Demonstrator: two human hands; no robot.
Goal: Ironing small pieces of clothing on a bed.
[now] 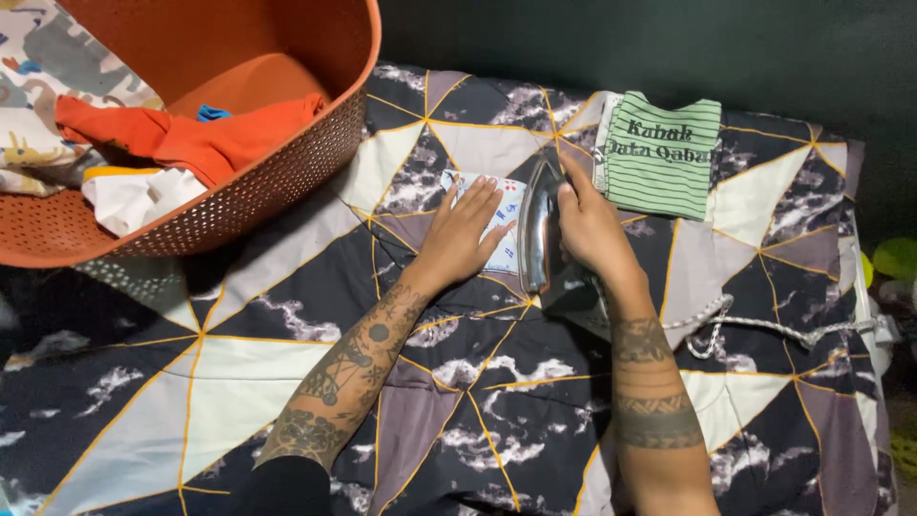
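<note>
iron in rt hand, cloth edge

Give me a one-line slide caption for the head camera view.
Right hand grips an iron on a small printed cloth held flat by the left hand.

Glossy metal iron; perforated plastic basket.

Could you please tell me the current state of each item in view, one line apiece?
Left hand: open, pressed flat on the small printed cloth.
Right hand: closed around the iron's handle.
Iron: resting on the cloth.
Small printed cloth: flat, partly covered.
Green striped garment: folded.
Orange basket: tilted, holding clothes.
Orange garment: crumpled in the basket.
Cord: loosely looped.
</note>
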